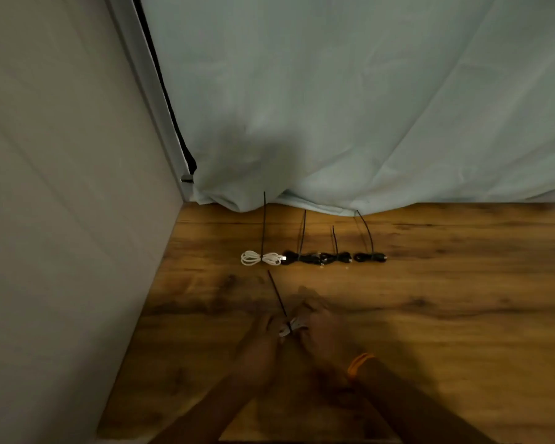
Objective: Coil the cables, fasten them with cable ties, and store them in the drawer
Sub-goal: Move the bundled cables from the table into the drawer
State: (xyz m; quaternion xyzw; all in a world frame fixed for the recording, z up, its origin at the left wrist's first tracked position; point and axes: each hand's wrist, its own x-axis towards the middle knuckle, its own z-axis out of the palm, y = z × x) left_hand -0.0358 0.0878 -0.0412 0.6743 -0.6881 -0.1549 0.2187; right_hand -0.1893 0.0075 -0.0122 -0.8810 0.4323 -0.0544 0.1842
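My left hand (pixel 263 341) and my right hand (pixel 318 331) meet over the wooden table (pixel 446 331), both closed on a small white coiled cable (pixel 290 326). A black cable tie (pixel 277 294) is wrapped around that coil and its tail sticks up and to the left. Farther back lies a row of tied bundles: a white coil (pixel 258 258) on the left, then three black coils (pixel 302 257), (pixel 335 257), (pixel 369 257). Each has a black tie tail standing upward. No drawer is in view.
A pale blue cloth (pixel 350 107) hangs behind the table and drapes onto its back edge. A grey wall (pixel 61 203) bounds the table on the left. An orange band (pixel 359 363) circles my right wrist.
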